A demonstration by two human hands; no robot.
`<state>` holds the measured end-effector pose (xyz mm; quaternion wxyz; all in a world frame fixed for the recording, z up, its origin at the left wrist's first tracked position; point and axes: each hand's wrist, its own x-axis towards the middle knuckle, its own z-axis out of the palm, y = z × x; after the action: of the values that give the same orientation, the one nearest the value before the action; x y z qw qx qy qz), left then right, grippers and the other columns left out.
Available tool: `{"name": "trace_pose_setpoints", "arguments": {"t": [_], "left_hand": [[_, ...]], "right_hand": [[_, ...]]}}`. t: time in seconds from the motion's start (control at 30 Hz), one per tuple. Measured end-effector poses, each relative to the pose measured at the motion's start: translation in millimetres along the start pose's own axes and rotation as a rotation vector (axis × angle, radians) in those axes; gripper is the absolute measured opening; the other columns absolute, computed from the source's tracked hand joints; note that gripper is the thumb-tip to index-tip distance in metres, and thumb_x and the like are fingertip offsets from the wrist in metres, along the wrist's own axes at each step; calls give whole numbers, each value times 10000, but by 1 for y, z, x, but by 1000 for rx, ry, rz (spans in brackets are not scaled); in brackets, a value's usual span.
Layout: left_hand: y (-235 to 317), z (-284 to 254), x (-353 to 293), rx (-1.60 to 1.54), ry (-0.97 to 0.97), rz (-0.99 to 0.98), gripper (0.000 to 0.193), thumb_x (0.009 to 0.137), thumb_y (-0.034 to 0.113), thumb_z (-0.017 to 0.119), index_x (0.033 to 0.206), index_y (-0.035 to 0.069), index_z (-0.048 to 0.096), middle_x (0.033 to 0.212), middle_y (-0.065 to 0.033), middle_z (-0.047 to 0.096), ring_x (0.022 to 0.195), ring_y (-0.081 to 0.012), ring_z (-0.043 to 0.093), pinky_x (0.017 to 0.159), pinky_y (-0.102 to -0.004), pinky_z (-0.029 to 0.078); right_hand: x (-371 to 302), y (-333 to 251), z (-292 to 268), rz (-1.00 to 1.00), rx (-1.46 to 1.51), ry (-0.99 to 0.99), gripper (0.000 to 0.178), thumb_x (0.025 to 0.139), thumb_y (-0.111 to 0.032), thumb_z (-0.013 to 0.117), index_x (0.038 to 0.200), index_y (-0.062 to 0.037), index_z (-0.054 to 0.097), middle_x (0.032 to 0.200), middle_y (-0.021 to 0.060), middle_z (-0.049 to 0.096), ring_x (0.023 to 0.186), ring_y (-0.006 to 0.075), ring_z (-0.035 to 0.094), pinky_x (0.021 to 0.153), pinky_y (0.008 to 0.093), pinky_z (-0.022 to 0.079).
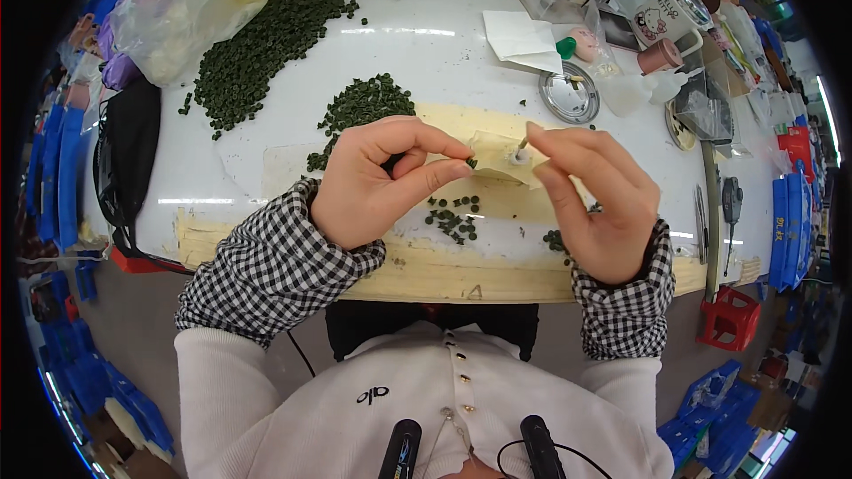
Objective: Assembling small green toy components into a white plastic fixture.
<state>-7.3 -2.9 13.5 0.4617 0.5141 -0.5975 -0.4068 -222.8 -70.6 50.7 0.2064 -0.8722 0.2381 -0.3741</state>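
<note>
My left hand (368, 179) is closed, thumb and forefinger pinching a small dark green part (472, 162). Between the fingertips of my right hand (608, 200) is a thin stick (522, 147), its lower tip at a white dab (517, 159) on a pale yellow pad (488, 149). The stick's upper end is mostly hidden by the fingers. Below the pad lie several loose green parts (455, 220), and a few more (555, 239) sit beside my right wrist. A heap of the same parts (366, 105) spreads just beyond my left hand.
A larger green heap (266, 49) lies far left, near plastic bags (191, 18). Toward the right are a round metal lid (569, 96), white paper (522, 38), a mug (664, 18), a thread spool (659, 56), tweezers (700, 222) and a screwdriver (731, 204). Yellow tape covers the table's front edge (461, 279).
</note>
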Motion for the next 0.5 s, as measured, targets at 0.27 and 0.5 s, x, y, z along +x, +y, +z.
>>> {"name": "trace_pose_setpoints", "arguments": {"t": [0.27, 0.5], "left_hand": [[-6, -1, 3, 257, -295, -4, 129, 758, 57, 730, 876, 14, 702, 545, 29, 324, 512, -82, 333, 484, -251, 297], [-6, -6, 8, 30, -319, -154, 163, 852, 87, 633, 989, 2, 659, 562, 70, 347, 527, -40, 318, 470, -223, 284]], "right_hand": [[-36, 29, -41, 317, -251, -236, 66, 768, -37, 675, 819, -1, 656, 727, 103, 622, 682, 254, 581, 622, 328, 463], [-55, 28, -24, 206, -394, -305, 72, 704, -54, 698, 762, -40, 659, 727, 49, 582, 732, 239, 529, 649, 334, 463]]}}
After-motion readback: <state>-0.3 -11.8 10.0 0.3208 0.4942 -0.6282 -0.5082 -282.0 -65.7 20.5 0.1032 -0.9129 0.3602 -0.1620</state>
